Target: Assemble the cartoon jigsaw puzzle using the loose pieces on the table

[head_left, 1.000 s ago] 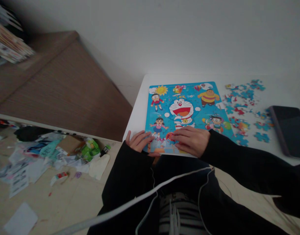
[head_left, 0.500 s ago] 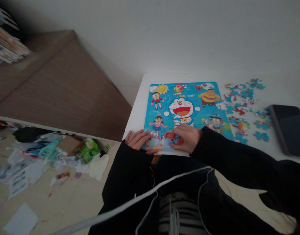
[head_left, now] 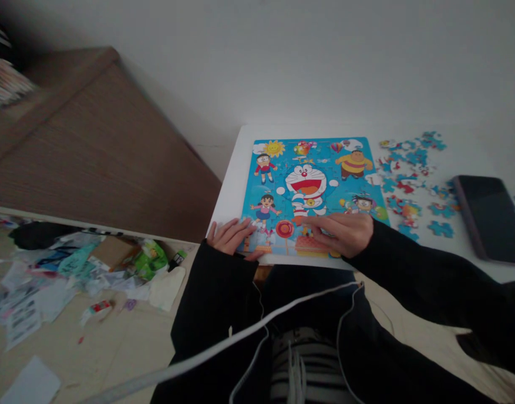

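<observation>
A blue cartoon jigsaw puzzle [head_left: 291, 199] lies flat on the white table, showing a large white-faced cat figure with smaller characters around it. My left hand [head_left: 232, 235] rests with outstretched fingers on its near left corner. Over the lower middle of the picture is my right hand [head_left: 339, 231], its fingers bent and drawn together just right of the red lollipop shape [head_left: 285, 229]. Whatever those fingertips hold, if anything, is hidden. Loose puzzle pieces [head_left: 440, 228] are scattered to the right of the picture.
A dark phone [head_left: 491, 219] lies right of the loose pieces. On the left stands a brown wooden cabinet [head_left: 101, 151] with a stack of books [head_left: 7, 81] on top. Papers and bags [head_left: 72, 269] litter the floor. A white cord [head_left: 224, 342] crosses in front of my body.
My right hand has moved right, away from the lollipop shape, uncovering it and part of the lower picture. My left hand stays on the corner. The view has shifted slightly.
</observation>
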Tool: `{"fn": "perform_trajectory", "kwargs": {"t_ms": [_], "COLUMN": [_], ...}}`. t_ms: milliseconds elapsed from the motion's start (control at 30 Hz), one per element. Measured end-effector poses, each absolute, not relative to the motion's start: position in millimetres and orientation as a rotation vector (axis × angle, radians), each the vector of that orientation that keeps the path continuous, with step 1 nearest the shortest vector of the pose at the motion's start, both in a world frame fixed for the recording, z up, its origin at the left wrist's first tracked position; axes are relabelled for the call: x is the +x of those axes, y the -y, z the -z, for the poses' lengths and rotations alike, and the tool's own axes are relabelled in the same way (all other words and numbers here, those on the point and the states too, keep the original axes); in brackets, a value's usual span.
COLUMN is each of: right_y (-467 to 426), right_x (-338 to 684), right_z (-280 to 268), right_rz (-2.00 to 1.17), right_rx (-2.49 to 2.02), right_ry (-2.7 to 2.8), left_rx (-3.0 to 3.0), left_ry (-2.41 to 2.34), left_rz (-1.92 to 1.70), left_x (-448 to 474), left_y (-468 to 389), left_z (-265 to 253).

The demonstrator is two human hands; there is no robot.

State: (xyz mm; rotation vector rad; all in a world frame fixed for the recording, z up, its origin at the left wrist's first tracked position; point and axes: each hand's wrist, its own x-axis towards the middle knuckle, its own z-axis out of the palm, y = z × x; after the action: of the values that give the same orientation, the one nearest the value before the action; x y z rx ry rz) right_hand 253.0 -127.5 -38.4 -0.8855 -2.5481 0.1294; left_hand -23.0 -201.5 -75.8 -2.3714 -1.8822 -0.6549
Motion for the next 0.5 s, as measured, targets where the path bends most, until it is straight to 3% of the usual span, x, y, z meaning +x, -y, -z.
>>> {"fn": "perform_trajectory", "kwargs": {"t_ms": [333, 500], "right_y": [158.7, 165.7], "right_x": [300.8, 304.8], "right_z": [52.4, 59.5], "right_rz": [0.017, 0.101], "right_rx": [-0.662, -0.651], "right_ry": [2.553, 2.509], "left_rx": [-2.45, -2.499], "left_ry": [1.692, 1.279], "left_rz": [0.862, 1.074], "left_x": [28.5, 65.5], "left_y": [206.5, 184.2], "left_z": [73.3, 99.7]}}
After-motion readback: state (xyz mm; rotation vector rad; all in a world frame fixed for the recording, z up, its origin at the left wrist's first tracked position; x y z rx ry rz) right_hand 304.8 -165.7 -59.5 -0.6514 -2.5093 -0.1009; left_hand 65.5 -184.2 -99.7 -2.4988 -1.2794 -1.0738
